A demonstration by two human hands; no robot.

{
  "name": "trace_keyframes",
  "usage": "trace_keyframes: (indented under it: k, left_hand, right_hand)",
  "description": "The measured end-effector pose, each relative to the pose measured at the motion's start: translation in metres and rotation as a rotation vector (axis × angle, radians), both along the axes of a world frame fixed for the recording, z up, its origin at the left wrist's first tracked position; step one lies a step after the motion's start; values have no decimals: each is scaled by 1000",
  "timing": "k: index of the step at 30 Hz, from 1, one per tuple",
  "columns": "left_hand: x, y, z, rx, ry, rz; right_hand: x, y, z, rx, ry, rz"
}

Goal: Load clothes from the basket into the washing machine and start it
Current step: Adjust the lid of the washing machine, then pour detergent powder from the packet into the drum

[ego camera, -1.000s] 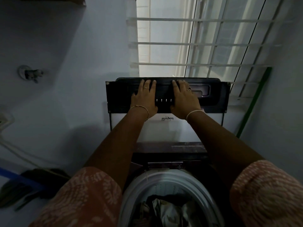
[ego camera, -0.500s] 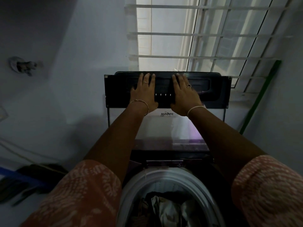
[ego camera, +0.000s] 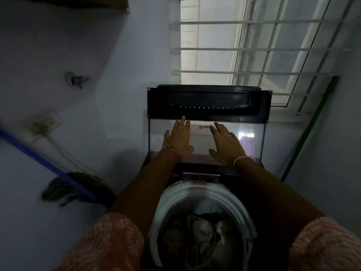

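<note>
Left hand: your left hand (ego camera: pixel 178 138) lies with the fingers straight and a little spread, palm to the glass, the fingertips just under the dark band. It grips nothing.
Right hand: your right hand (ego camera: pixel 226 142) lies the same way just beside it, right of the brand mark, fingers straight and holding nothing. The frame is too blurred to tell how firmly either palm presses.
Lid: the lid (ego camera: pixel 158 137) stands raised and near upright behind the drum, a clear pane with a dark band (ego camera: pixel 209 102) along its free top edge.
Clothes: the clothes (ego camera: pixel 205 237) lie in a crumpled heap of dark and pale pieces inside the drum (ego camera: pixel 195 194), below its rim. None shows hanging over it.
Basket: not in view.
Step in hand: loading looks done, so the lid most likely comes down next, then the start.
How the lid handles: stiff, hinged and glazed, so likely heavy enough to fall by itself once past its balance. Smooth glass gives your flat palms little purchase.
Where to take hold: curl your fingers over the dark band, whose long moulded recess looks made for it, and guide the lid down.
How the clothes handle: soft, limp and light. Tuck any stray edge in with a pinch.
Risk: fingers caught under the closing edge, or a slam on the glass.
Controls: I cannot make them out.
</note>
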State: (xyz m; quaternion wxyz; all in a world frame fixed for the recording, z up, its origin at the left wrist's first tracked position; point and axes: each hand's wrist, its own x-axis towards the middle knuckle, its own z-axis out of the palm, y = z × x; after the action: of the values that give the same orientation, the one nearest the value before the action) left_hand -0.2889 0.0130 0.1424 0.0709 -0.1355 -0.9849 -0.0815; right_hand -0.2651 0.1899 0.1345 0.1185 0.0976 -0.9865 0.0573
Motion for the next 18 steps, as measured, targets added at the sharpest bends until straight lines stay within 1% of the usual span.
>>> trace_keyframes:
  k: [4, 7, 10, 15, 18]
  left_hand:
    - [58, -19, -9, 58, -30, 50]
    - [112, -32, -22, 107, -28, 94]
    - [161, -46, -39, 198, -34, 145]
    - [233, -77, -69, 211, -96, 210]
    - [278, -105, -83, 255, -140, 293]
  right_hand:
    - [53, -13, -15, -59, -61, 50]
    - [97, -29, -23, -70, -75, 142]
    - [138, -51, -31, -117, -98, 233]
    - [194, -94, -56, -79, -196, 344]
    - [224, -128, -68, -68, -256, 413]
